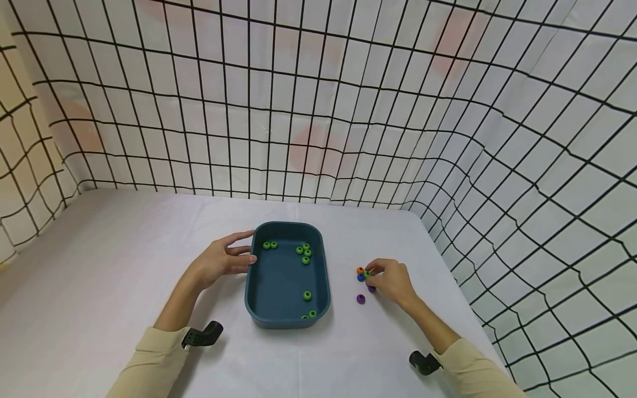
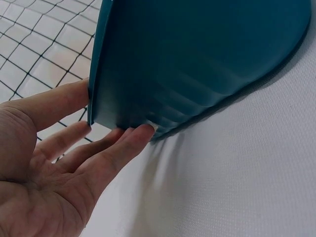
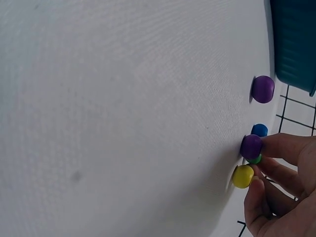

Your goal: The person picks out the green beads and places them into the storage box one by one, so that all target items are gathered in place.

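A dark teal plastic tub (image 1: 278,323) holds several green beads (image 1: 307,296). My left hand (image 1: 226,258) grips its left wall, with the thumb over the rim and the other fingers along the outside. The left wrist view shows fingertips against the tub's outer side (image 2: 197,54). Right of the tub, my right hand (image 1: 393,281) pinches a green bead (image 1: 367,274) between thumb and finger. Close about it lie an orange bead (image 1: 360,270), a blue bead (image 1: 360,277), a purple bead (image 3: 252,147) and a yellow bead (image 3: 243,176); the hand hides the yellow one in the head view.
Another purple bead (image 1: 360,299) lies apart, nearer the front. A white cloth (image 1: 124,265) covers the table. Black grid netting (image 1: 308,110) stands behind and along both sides. A black wrist camera (image 1: 203,334) sticks out from each sleeve.
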`<action>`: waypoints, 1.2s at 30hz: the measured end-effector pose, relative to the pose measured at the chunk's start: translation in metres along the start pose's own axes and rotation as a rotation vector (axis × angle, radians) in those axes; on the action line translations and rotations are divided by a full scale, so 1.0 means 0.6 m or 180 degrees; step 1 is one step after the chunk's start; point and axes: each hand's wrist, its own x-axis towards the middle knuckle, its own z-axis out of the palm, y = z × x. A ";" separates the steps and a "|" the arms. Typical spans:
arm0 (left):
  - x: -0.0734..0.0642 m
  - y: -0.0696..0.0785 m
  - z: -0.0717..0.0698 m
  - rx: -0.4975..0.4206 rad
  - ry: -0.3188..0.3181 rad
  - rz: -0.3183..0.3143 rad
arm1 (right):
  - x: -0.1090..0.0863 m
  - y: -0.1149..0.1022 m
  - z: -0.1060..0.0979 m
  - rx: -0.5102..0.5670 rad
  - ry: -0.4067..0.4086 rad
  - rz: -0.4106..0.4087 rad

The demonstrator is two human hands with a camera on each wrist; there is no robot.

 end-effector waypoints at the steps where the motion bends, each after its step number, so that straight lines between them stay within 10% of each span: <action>1: 0.000 0.000 0.000 0.0002 0.0002 0.0000 | 0.000 0.000 0.000 -0.0003 0.0000 0.0002; 36: -0.001 0.001 -0.001 -0.0002 0.0005 0.0036 | 0.011 -0.076 -0.029 0.0040 0.0072 -0.0502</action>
